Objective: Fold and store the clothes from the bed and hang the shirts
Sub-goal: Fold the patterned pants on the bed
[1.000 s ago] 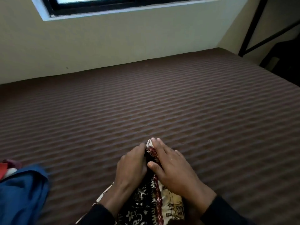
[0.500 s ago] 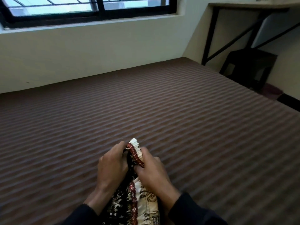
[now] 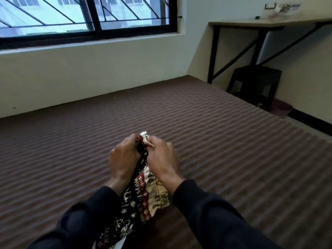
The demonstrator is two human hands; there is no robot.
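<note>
Fingers [image 3: 133,139] of the left hand [image 3: 124,159] and of the right hand [image 3: 159,157] are curled round the gathered top edge of a cloth [image 3: 143,193], which is gripped between both hands above the bed [image 3: 224,150]. Compared with half a second ago, the grip is unchanged, but the hands are raised a little and more of the room is taken in: the window [image 3: 86,17] is seen almost whole, and a tabletop [image 3: 269,23] with a dark stool [image 3: 255,83] under it is shown at the right. The blue garment seen a second ago is out of view. The cloth's lower end is cut off by the bottom edge and partly covered by the dark sleeves [image 3: 206,212]; the fingertips are hidden in its folds. Small items on the tabletop are too blurred to be made out. The cloth is printed in black, cream and red bands, pleated where it is bunched. The bed is covered in a brown, ridged, striped fabric.
</note>
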